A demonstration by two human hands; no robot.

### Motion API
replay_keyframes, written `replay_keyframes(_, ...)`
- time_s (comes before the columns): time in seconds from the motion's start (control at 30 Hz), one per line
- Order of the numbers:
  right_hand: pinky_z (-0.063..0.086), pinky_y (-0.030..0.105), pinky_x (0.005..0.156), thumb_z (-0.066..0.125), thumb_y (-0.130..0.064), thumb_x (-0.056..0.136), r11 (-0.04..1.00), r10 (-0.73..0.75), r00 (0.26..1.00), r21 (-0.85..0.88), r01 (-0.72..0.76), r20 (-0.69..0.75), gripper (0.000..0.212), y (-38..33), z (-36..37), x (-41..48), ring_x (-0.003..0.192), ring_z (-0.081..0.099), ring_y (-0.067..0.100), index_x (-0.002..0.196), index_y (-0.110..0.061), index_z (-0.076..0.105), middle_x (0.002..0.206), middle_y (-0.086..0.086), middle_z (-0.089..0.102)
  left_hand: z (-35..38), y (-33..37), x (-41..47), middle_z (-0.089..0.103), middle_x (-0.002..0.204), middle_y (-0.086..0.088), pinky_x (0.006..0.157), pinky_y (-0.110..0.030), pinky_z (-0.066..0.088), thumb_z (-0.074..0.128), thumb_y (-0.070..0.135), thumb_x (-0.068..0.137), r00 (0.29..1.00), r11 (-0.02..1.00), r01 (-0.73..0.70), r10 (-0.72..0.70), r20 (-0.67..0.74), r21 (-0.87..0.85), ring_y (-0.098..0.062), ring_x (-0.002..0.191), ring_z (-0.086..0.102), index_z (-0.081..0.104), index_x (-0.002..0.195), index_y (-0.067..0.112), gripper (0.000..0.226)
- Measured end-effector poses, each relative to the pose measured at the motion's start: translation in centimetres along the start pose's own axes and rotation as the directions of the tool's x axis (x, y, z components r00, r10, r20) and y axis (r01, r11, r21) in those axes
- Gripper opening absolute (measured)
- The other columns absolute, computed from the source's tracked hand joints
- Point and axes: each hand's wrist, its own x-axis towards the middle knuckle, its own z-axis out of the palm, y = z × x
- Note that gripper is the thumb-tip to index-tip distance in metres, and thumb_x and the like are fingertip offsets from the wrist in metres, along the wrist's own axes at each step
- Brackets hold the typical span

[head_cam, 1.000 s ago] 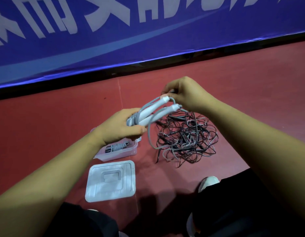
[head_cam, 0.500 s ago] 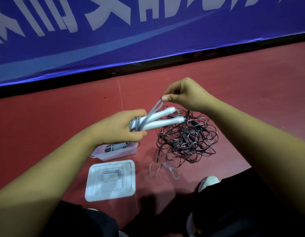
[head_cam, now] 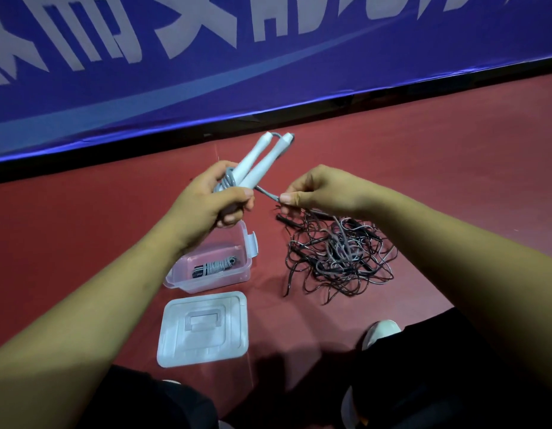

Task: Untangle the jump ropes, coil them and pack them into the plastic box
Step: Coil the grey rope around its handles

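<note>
Head view: my left hand [head_cam: 212, 201] grips the two white handles [head_cam: 262, 159] of a jump rope along with its coiled grey cord [head_cam: 228, 179], the handles tilted up toward the blue banner [head_cam: 268, 72]. My right hand [head_cam: 324, 191], just beside it, pinches the cord's loose stretch between thumb and forefinger. The dark tangle of ropes [head_cam: 339, 255] lies on the red floor [head_cam: 423, 168], its near top hidden by my right wrist. The clear plastic box [head_cam: 206, 283] sits below my left hand with one coiled rope [head_cam: 214, 267] inside. Its white lid [head_cam: 203, 329] lies nearer me, and a pale shoe [head_cam: 381, 332] shows by my leg.
</note>
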Motion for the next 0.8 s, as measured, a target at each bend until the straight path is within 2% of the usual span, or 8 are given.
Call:
replay_keyframes(0.07, 0.043, 0.013, 0.057, 0.066, -0.022, 0.093, 1.000, -0.006, 1.000, 0.001, 0.006, 0.021, 0.014, 0.1, -0.1, 0.1, 0.052, 0.054, 0.001, 0.087, -0.010, 0.073, 0.064, -0.001, 0.064, -0.4, 0.0, 0.4, 0.059, 0.069, -0.010, 0.039, -0.018, 0.024, 0.061, 0.010, 0.078, 0.995, 1.000, 0.005, -0.002, -0.099, 0.028, -0.013, 0.042, 0.034, 0.045, 0.103, 0.009, 0.030)
replay_keyframes(0.17, 0.044, 0.019, 0.050, 0.068, -0.016, 0.092, 0.999, 0.007, 1.000, 0.040, -0.006, -0.018, 0.012, 0.3, -0.1, 0.0, 0.048, 0.052, 0.009, 0.095, -0.006, 0.073, 0.062, 0.005, 0.058, -1.5, 0.1, 1.1, 0.061, 0.069, -0.009, 0.039, -0.018, 0.025, 0.064, 0.008, 0.078, 0.976, 0.999, 0.009, -0.001, -0.218, 0.036, -0.012, 0.042, 0.036, 0.045, 0.097, 0.011, 0.027)
replay_keyframes(0.3, 0.034, 0.016, 0.046, 0.072, -0.016, 0.088, 0.999, -0.036, 0.994, -0.041, 0.031, -0.108, 0.010, -0.6, 0.3, -0.1, 0.048, 0.042, 0.006, 0.096, -0.013, 0.077, 0.062, 0.001, 0.058, -2.5, -0.1, 1.6, 0.063, 0.067, -0.007, 0.039, -0.017, 0.028, 0.065, 0.000, 0.083, 0.954, 0.988, 0.044, 0.002, -0.300, 0.147, -0.012, 0.041, 0.040, 0.046, 0.092, 0.013, 0.025)
replay_keyframes(0.47, 0.035, 0.012, 0.044, 0.070, 0.000, 0.080, 0.997, -0.030, 0.991, -0.074, 0.020, -0.133, 0.020, -0.9, 0.5, -0.4, 0.042, 0.042, 0.000, 0.094, -0.012, 0.078, 0.056, -0.008, 0.060, -3.2, -0.8, 2.2, 0.066, 0.080, -0.017, 0.041, -0.022, 0.036, 0.069, 0.003, 0.082, 0.909, 0.925, 0.159, -0.001, -0.417, 0.345, -0.013, 0.042, 0.046, 0.049, 0.092, 0.015, 0.026)
replay_keyframes(0.53, 0.036, 0.015, 0.047, 0.069, -0.002, 0.081, 0.996, -0.051, 0.992, -0.076, 0.042, -0.117, 0.017, -1.2, 0.8, -0.6, 0.045, 0.045, 0.003, 0.090, -0.013, 0.078, 0.056, -0.006, 0.061, -3.2, -1.4, 2.2, 0.068, 0.081, -0.016, 0.045, -0.024, 0.042, 0.071, 0.006, 0.082, 0.908, 0.854, 0.231, -0.018, -0.418, 0.466, -0.014, 0.043, 0.053, 0.049, 0.097, 0.013, 0.028)
replay_keyframes(0.6, 0.036, 0.019, 0.048, 0.068, -0.006, 0.084, 0.995, -0.081, 0.992, -0.071, 0.075, -0.097, 0.010, -1.6, 1.3, -0.7, 0.048, 0.045, 0.009, 0.081, -0.013, 0.076, 0.056, -0.004, 0.061, -2.8, -1.9, 1.9, 0.068, 0.079, -0.009, 0.049, -0.027, 0.045, 0.072, 0.011, 0.081, 0.929, 0.709, 0.250, 0.017, -0.370, 0.660, -0.016, 0.049, 0.061, 0.048, 0.096, 0.014, 0.028)
replay_keyframes(0.7, 0.032, 0.021, 0.044, 0.070, -0.011, 0.085, 0.986, -0.140, 0.976, -0.114, 0.122, -0.166, 0.011, -1.9, 1.7, -0.6, 0.045, 0.040, 0.009, 0.075, -0.011, 0.075, 0.047, -0.007, 0.054, -1.8, -2.3, 1.5, 0.063, 0.080, -0.005, 0.059, -0.036, 0.046, 0.070, 0.019, 0.079, 0.974, 0.442, 0.178, 0.046, -0.221, 0.879, -0.028, 0.065, 0.062, 0.045, 0.095, 0.018, 0.029)
replay_keyframes(0.8, 0.030, 0.019, 0.043, 0.070, -0.012, 0.080, 0.962, -0.195, 0.952, -0.235, 0.138, -0.236, 0.008, -2.0, 1.0, -0.3, 0.043, 0.036, 0.004, 0.078, -0.013, 0.078, 0.047, -0.005, 0.051, -0.7, -2.4, 0.9, 0.064, 0.077, -0.004, 0.060, -0.035, 0.045, 0.074, 0.029, 0.075, 0.996, 0.349, 0.085, -0.042, -0.075, 0.933, -0.029, 0.070, 0.059, 0.048, 0.091, 0.024, 0.031)
